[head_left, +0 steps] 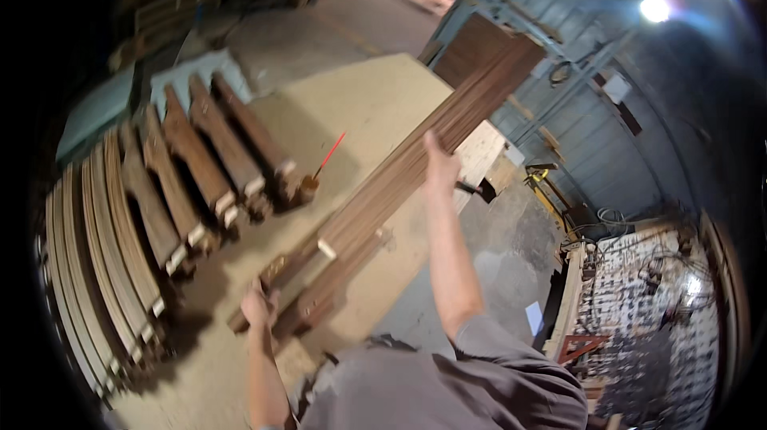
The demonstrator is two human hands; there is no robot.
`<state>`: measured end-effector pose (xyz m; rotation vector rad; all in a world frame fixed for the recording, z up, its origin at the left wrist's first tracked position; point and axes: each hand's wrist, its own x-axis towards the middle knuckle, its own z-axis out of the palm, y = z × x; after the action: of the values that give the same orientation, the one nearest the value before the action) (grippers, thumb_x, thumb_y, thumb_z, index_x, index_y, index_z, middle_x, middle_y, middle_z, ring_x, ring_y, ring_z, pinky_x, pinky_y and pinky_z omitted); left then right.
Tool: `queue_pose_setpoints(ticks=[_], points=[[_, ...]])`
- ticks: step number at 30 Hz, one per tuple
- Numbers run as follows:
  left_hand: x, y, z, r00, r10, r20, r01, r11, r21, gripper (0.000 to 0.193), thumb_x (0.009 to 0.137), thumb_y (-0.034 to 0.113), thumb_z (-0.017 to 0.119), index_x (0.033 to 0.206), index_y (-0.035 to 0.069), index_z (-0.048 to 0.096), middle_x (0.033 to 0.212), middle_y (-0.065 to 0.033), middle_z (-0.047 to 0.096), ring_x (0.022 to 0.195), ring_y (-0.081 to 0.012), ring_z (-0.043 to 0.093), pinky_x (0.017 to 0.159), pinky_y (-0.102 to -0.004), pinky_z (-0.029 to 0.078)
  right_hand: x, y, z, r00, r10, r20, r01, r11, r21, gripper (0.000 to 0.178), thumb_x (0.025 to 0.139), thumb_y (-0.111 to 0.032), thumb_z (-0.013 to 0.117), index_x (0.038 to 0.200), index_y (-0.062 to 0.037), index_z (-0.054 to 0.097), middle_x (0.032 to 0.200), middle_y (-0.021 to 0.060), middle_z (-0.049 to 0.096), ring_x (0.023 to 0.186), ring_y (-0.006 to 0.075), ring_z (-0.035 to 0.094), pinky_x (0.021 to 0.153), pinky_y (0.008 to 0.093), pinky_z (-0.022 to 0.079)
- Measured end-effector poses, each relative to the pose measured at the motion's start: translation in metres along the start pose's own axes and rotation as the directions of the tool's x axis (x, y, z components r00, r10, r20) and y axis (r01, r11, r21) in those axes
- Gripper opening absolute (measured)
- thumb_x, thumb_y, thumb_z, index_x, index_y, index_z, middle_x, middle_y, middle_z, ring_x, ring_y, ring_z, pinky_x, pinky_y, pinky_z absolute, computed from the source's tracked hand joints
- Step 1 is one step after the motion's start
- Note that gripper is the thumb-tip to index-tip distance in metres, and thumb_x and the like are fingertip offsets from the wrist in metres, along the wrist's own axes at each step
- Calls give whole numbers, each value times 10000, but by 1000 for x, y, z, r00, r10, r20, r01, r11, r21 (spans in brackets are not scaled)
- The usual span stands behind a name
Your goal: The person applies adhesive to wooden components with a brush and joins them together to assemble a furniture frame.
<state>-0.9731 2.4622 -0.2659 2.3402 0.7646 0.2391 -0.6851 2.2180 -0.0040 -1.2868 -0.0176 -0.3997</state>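
Observation:
A long brown wooden panel slants across the worktable from near left to far right. Its near end splits into two rails with a gap between them, and a pale wooden block shows at the gap. My left hand is closed round the end of the left rail. Farther up, my right hand grips the panel's right edge, thumb on top and fingers hidden beneath. A small brown pot with a thin red stick stands left of the panel.
Shaped brown wooden parts and curved strips lie in a row along the left of the pale worktable. A dark-handled tool sits by the table's right edge. At right are a cluttered white surface and a metal wall.

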Motion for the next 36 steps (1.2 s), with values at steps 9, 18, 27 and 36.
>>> queue_pose_setpoints(ticks=[9,18,27,36], points=[[6,-18,23,1000,15,27,-15,999,34,406,745,298,738,1041,84,560,917,-194,661,877,-403,621,764,-477,499,-1,2,-58,973,-218,73,228,879,-418,577,687,-103,823,1163,50,534,1049,147,649,942,223,619,834,323,497],[28,2,7,999,54,-3,-54,998,-26,471,736,332,693,1138,122,565,988,-187,645,946,-381,598,815,-471,481,0,-119,-72,636,-119,762,770,157,-619,551,638,-172,843,1133,-69,624,967,175,684,825,267,680,726,356,526],[6,1,19,997,-3,-81,-8,992,-129,485,691,274,754,1107,92,583,867,-154,659,867,-343,621,764,-423,498,-13,-134,-5,-4,390,921,999,-39,21,616,602,-170,818,1176,-107,605,762,126,580,631,297,582,576,380,457],[5,14,6,998,-13,-60,0,976,-217,533,684,223,742,1172,105,562,914,-129,654,912,-304,610,788,-415,492,4,-96,47,-206,474,856,966,-42,256,664,573,-178,831,1184,-120,579,775,94,574,697,282,593,603,389,453]])
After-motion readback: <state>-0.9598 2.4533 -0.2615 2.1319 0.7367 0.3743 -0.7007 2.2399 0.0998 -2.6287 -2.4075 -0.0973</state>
